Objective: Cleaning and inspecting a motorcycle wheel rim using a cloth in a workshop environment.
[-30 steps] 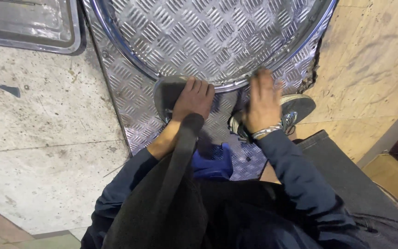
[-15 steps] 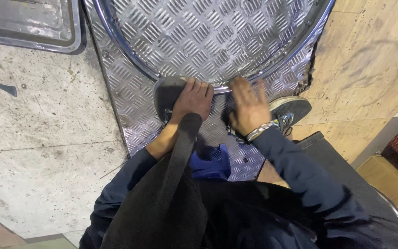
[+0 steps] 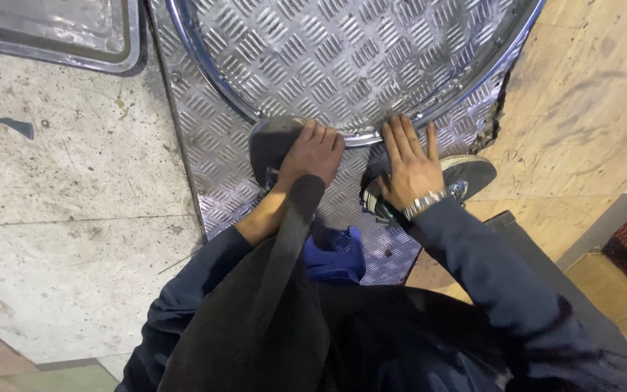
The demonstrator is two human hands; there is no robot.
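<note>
Chrome rim (image 3: 357, 138) under both hands, left hand (image 3: 315, 151), right hand (image 3: 409, 163)

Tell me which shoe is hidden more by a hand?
The grey shoe under the left hand; the other shoe pokes out past the right hand.

Silver diamond-patterned plate (image 3: 342, 58), grey speckled floor (image 3: 67, 218), blue cloth (image 3: 335, 254), tan board (image 3: 582, 109).

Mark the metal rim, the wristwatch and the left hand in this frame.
metal rim (image 3: 205, 83), head view, on its curved left stretch.
wristwatch (image 3: 424, 205), head view, on the silver band.
left hand (image 3: 315, 154), head view, on the back of the hand.
</note>
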